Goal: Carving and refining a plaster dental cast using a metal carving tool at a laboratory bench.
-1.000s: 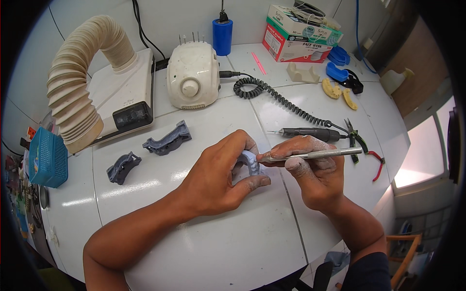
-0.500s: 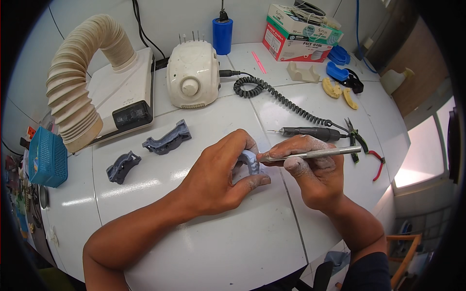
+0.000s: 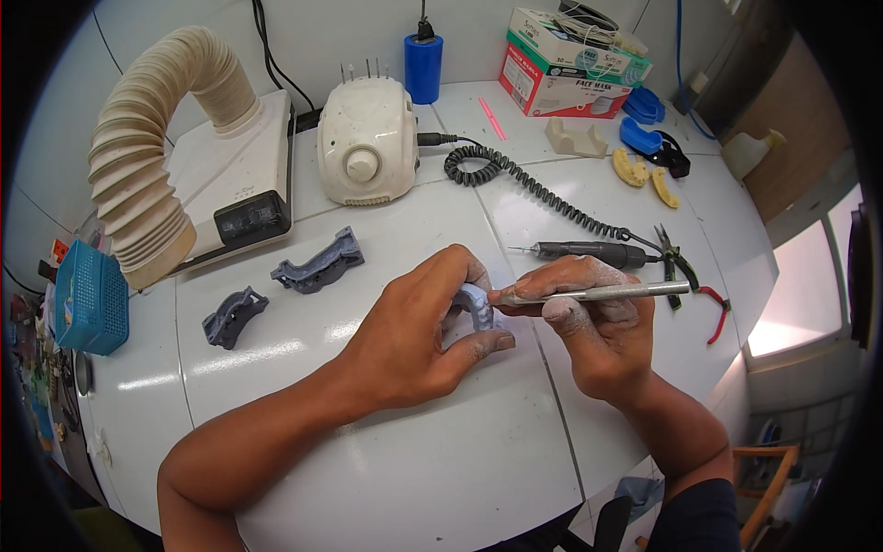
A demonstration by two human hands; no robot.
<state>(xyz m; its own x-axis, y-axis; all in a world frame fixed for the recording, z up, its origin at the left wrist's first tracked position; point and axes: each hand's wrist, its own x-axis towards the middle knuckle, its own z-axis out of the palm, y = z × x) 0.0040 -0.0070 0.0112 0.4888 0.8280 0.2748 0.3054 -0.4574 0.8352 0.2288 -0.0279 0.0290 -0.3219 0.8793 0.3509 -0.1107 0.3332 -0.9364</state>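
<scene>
A pale blue-grey dental model (image 3: 475, 306) with tooth shapes along its edge is gripped in my left hand (image 3: 428, 322), between thumb and fingers. My right hand (image 3: 598, 317) is closed round a slim silver metal hand tool (image 3: 625, 291), held much like a pen. Its tip end points at the model's right side and is hidden by my fingers. White dust coats the fingers of my right hand and my left thumb. Two dark grey dental pieces, a longer one (image 3: 319, 262) and a shorter one (image 3: 235, 317), lie to the left of my hands.
A white control unit (image 3: 366, 147) connects by a coiled cord to a black rotary handpiece (image 3: 589, 253) beyond my right hand. Red-handled pliers (image 3: 713, 313) lie at right. A ribbed hose (image 3: 138, 202) arches from a white box; a blue basket (image 3: 90, 299) stands far left. Yellow models (image 3: 629, 168) lie back right.
The metal tool and my right hand have shifted very slightly to the right. My left hand keeps the dental model in nearly the same place.
</scene>
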